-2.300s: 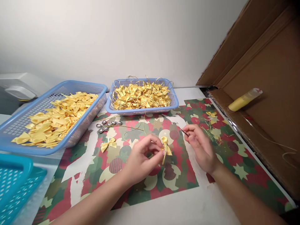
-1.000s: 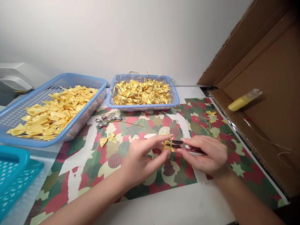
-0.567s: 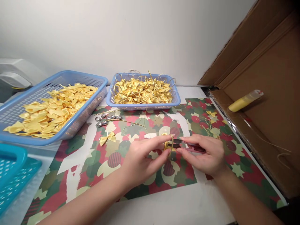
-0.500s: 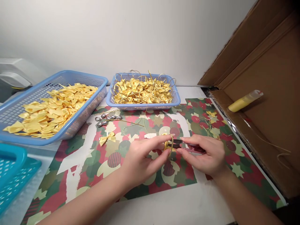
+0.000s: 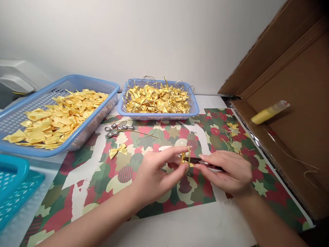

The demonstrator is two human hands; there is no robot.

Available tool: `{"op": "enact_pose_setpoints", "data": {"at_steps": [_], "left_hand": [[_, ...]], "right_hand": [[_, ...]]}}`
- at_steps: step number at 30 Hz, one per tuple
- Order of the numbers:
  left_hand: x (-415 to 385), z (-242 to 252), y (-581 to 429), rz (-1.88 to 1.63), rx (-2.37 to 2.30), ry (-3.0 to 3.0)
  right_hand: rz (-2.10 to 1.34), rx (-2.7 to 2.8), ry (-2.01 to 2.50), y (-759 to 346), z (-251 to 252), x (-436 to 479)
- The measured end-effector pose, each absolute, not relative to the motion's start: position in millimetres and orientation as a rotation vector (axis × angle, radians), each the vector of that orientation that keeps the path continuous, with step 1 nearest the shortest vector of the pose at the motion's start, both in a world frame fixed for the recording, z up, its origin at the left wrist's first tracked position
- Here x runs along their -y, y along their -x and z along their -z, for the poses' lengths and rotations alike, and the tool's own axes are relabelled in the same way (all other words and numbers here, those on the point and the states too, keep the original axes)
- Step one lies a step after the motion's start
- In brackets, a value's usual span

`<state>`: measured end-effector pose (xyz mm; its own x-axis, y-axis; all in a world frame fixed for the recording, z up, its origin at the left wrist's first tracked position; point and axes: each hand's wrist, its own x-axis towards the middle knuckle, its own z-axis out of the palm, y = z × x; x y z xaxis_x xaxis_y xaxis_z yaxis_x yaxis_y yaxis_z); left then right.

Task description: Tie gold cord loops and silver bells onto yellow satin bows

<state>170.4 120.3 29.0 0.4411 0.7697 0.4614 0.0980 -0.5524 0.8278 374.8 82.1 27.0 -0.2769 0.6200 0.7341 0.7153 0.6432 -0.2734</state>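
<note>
My left hand (image 5: 156,171) pinches a loop of gold cord (image 5: 189,153) between thumb and fingers. Part of a yellow ribbon bow (image 5: 183,160) shows at the same fingertips, mostly hidden by them. In my right hand (image 5: 228,171) is a pair of small snips (image 5: 193,160), their dark blades pointing left and closed together at the cord loop. Whether the blades touch the cord, I cannot tell. To the left of my hands, a loose yellow bow (image 5: 118,151) lies on the patterned paper (image 5: 123,175).
Beyond my hands stands a blue basket (image 5: 158,117) of corded bows; another blue basket (image 5: 64,151) of bows is at left. Several silver bells (image 5: 112,133) lie between. A teal basket (image 5: 23,178) sits front left. Right are cord scraps (image 5: 232,140) and a cardboard wall (image 5: 290,68) with a yellow tube (image 5: 267,114).
The snips' blades, apart before, have come together and reach slightly further left at the cord loop. My right hand has turned a little; my left keeps its pinch.
</note>
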Motion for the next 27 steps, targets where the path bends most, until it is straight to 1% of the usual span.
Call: {"op": "enact_pose_setpoints", "data": {"at_steps": [13, 18, 21, 24, 27], "left_hand": [[-122, -29, -170, -1.106, -0.746, -1.945], [-121, -30, -170, -1.073, -0.767, -1.871], [-125, -30, -169, -0.957, -0.806, -1.729], [-138, -34, -160, -0.733, -0.838, -1.581], [-151, -50, -145, -0.464, -0.780, -1.751]], "right_hand": [[0.151, 2.006, 1.046, -375, -27, -82], [0.135, 1.872, 1.134, -376, -30, -82], [0.141, 1.746, 1.278, -380, -24, -88], [0.067, 1.697, 1.424, -385, -12, -96], [-0.011, 1.679, 1.481, -389, -1, -103]]}}
